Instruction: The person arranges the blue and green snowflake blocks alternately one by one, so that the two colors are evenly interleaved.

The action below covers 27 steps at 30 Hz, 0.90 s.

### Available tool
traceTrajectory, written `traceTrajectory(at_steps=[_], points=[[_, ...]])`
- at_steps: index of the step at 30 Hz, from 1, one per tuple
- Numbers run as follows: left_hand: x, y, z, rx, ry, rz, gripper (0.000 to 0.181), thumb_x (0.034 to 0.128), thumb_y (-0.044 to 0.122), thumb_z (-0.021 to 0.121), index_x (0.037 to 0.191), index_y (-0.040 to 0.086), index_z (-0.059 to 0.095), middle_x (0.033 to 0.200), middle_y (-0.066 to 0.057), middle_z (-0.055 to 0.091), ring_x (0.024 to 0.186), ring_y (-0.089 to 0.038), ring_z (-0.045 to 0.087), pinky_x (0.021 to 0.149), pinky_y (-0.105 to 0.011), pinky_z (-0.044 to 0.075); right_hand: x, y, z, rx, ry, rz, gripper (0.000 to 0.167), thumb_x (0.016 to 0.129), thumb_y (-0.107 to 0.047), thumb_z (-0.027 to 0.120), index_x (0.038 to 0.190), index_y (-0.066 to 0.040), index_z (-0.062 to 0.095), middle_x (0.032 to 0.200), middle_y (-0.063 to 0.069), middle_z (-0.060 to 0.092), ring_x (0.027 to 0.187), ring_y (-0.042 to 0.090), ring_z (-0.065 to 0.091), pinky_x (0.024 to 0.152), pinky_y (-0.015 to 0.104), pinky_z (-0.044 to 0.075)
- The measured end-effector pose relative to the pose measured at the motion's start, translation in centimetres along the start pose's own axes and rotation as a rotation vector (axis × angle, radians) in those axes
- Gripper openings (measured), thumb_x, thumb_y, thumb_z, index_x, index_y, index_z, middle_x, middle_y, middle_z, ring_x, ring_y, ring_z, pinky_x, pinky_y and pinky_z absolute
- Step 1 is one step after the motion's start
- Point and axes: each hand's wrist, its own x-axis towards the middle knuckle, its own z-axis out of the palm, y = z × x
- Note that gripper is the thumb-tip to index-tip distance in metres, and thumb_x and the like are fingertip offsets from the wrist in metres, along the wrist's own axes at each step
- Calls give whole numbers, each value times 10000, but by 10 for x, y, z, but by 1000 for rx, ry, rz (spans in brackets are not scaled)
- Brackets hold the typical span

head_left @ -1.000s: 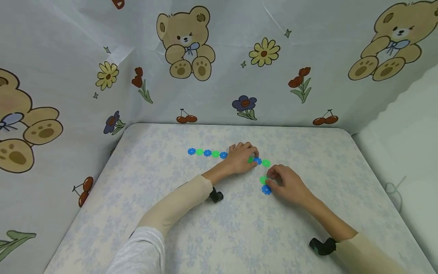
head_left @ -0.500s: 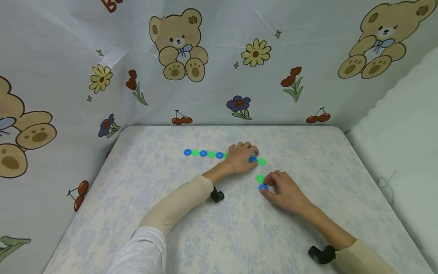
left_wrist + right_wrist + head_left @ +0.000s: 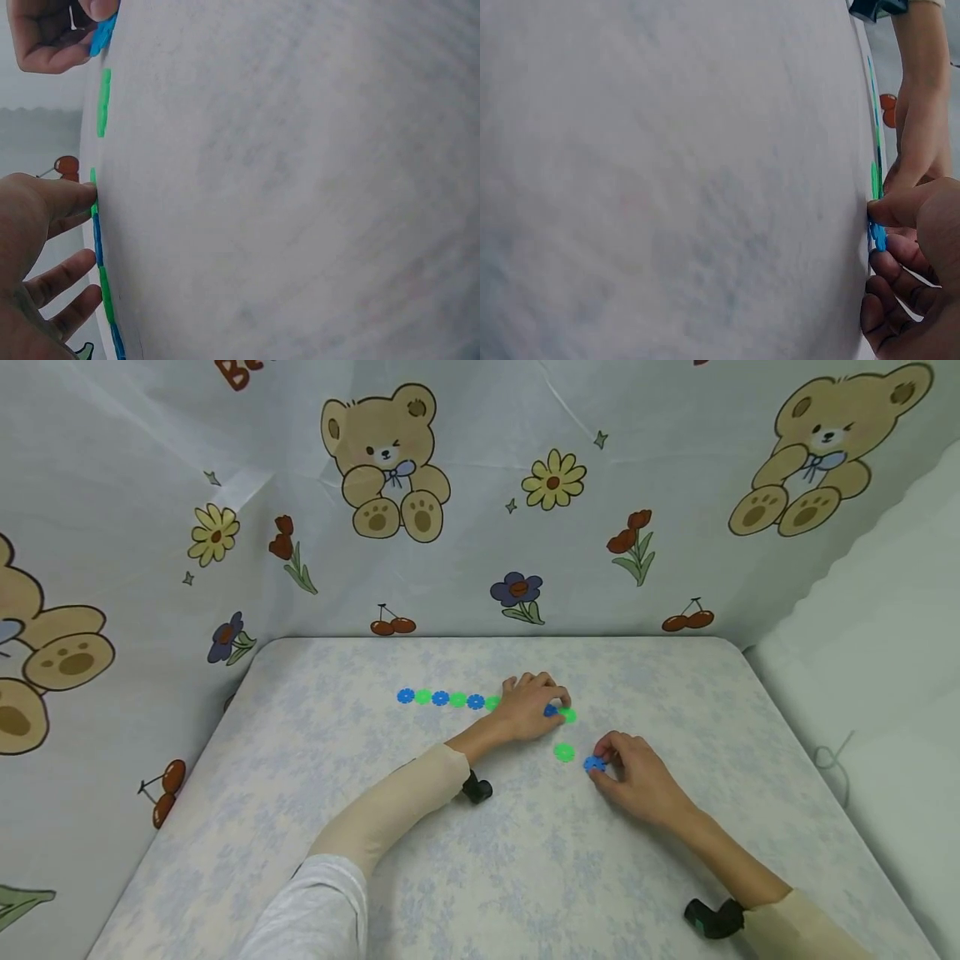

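Observation:
Blue and green notched plastic snowflake discs form a row (image 3: 440, 698) on the table. My left hand (image 3: 528, 708) lies across its right part, thumb and index finger at either edge of a blue disc near the end; the hand covers several discs. A green end disc (image 3: 569, 715) peeks out past the fingertips. To the right, my right hand (image 3: 637, 777) pinches a loose blue snowflake disc (image 3: 594, 764) between thumb and fingers; the right wrist view shows this blue disc (image 3: 878, 235) tilted. Between the hands a single green snowflake disc (image 3: 564, 752) lies flat, apart from both.
The patterned tablecloth (image 3: 465, 868) spreads around the hands. Behind it hangs a curtain (image 3: 465, 577) printed with bears and flowers. A black wrist camera (image 3: 714, 918) sticks out from the right forearm, and another black camera (image 3: 477, 788) from the left.
My right hand has closed on the blue disc beside the loose green one and drawn it to the right, off the spot where it lay. The left hand stays on the row.

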Motion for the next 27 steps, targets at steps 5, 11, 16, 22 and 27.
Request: traceTrajectory(at_steps=[5,11,16,22,27], points=[[0,-1,0,-3,3,0,229,1070,450,665,1290,388,685,1443,57,574,1384,-238,498,1255,-687,258,5,8,-3,12,17,-1,181,960,-176,798,1069,-114,667,982,24,681,903,179,527,812,319,439],[-1,-1,-1,-14,3,6,217,1064,430,683,1275,381,695,1449,46,580,1387,-252,502,1257,-699,254,12,14,-4,-11,33,-8,173,981,-173,775,1089,-96,663,1011,50,684,909,198,528,808,328,439],[-1,-1,-3,-16,-7,5,220,1063,432,683,1278,383,695,1460,44,578,1391,-254,499,1260,-696,254,21,17,-4,-50,49,-8,176,994,-168,765,1106,-81,660,1021,73,686,909,213,530,812,351,430],[0,-2,-4,-1,-6,-5,220,1059,449,684,1272,393,697,1471,44,576,1397,-252,502,1259,-691,268,35,19,-4,-26,73,-30,189,987,-135,762,1119,-36,671,1020,120,695,908,238,555,826,374,433],[0,-1,-4,-15,-6,-7,220,1056,444,691,1270,393,699,1478,43,575,1403,-260,499,1257,-688,268,47,23,-3,-3,87,-37,186,981,-96,762,1122,-11,674,1032,149,701,937,271,606,859,417,477]])
